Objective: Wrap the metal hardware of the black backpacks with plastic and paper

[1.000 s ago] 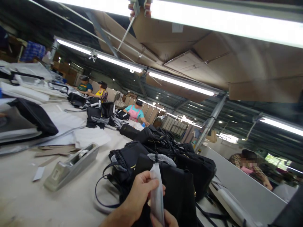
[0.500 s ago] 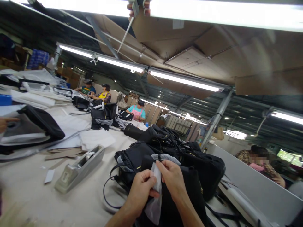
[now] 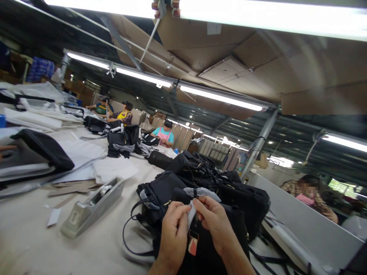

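Observation:
In front of me is a black bag (image 3: 218, 248), with my hands over its upper part. My left hand (image 3: 174, 229) pinches a strip of thin, whitish wrapping sheet (image 3: 191, 214) from the left. Opposite it, my right hand (image 3: 213, 219) has its thumb and fingers closed on the same sheet near the top. Just below the fingers a small metal-framed tag (image 3: 193, 244) with a shiny pinkish face hangs against the bag. Grey wrapping (image 3: 205, 193) is bunched on a strap beyond my fingertips. What the sheet encloses is hidden.
More black bags (image 3: 241, 198) are piled behind. A tape dispenser (image 3: 93, 208) stands to the left, near paper sheets (image 3: 111, 170) and brown card pieces (image 3: 74, 186). Another person's hand touches an open bag (image 3: 48, 152) at far left. Several co-workers sit farther off. A grey partition (image 3: 301, 214) rises at right.
The whitish sheet, earlier hanging long below my hands, is now gathered short between my fingers, and the tag has come into view. My left hand has shifted slightly right.

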Motion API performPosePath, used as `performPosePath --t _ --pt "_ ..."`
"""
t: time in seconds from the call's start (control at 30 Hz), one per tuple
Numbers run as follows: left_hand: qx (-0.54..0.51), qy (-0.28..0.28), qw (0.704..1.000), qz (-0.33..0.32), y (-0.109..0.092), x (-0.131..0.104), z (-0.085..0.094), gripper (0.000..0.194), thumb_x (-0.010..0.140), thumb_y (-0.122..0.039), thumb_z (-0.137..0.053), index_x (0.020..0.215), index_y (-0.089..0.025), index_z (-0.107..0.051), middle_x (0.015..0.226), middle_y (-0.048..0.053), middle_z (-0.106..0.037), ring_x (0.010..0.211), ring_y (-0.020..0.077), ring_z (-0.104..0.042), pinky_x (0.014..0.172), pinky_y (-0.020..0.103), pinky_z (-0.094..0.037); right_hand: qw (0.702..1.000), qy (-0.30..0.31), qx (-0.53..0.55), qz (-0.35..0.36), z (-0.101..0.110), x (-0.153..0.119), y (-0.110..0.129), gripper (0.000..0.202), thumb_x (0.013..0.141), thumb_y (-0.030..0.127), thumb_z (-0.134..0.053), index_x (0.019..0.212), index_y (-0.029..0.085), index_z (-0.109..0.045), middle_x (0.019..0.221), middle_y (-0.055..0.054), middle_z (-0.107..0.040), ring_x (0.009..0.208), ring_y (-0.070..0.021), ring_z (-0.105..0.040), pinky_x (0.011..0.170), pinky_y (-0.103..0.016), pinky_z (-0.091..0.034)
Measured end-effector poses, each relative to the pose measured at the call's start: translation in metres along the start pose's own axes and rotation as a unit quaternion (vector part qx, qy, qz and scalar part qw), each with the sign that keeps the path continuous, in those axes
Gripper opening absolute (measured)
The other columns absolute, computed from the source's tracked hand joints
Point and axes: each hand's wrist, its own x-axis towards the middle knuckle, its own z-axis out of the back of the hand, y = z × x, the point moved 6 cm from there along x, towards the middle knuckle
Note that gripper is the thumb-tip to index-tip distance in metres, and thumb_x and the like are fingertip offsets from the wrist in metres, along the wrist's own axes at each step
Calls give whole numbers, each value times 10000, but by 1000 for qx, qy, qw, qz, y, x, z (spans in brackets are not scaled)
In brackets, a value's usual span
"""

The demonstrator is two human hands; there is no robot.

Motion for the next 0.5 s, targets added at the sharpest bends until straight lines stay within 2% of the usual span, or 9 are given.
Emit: performPosePath --t 0.17,0.3,0.4,0.5 --pt "-43 27 996 79 3 3 -6 214 853 -283 -555 761 -164 -706 837 53 -622 789 185 -598 716 262 -458 1000 16 7 5 -1 -4 2 366 672 518 -705 721 168 -608 479 85 -407 422 -41 -265 409 -202 -152" --pt "-109 65 977 170 13 6 -13 196 787 -320 -652 702 -144 -673 650 16 -608 609 139 -536 593 235 -423 999 0 -17 35 3 -4 5 314 689 473 -700 656 173 -611 512 66 -455 448 -56 -334 430 -209 -260" --pt "-138 72 970 187 14 8 -14 189 745 -325 -698 708 -143 -666 643 7 -619 596 121 -534 582 216 -420 999 10 -25 32 7 -3 5 268 654 410 -738 757 167 -689 571 37 -558 501 -92 -450 449 -219 -306" --pt "-158 70 965 197 12 5 -13 210 676 -321 -757 742 -144 -667 671 10 -651 633 125 -571 609 207 -451 999 15 47 -7 9 -5 3 344 586 322 -774 875 153 -699 557 35 -596 499 -101 -466 428 -212 -262"
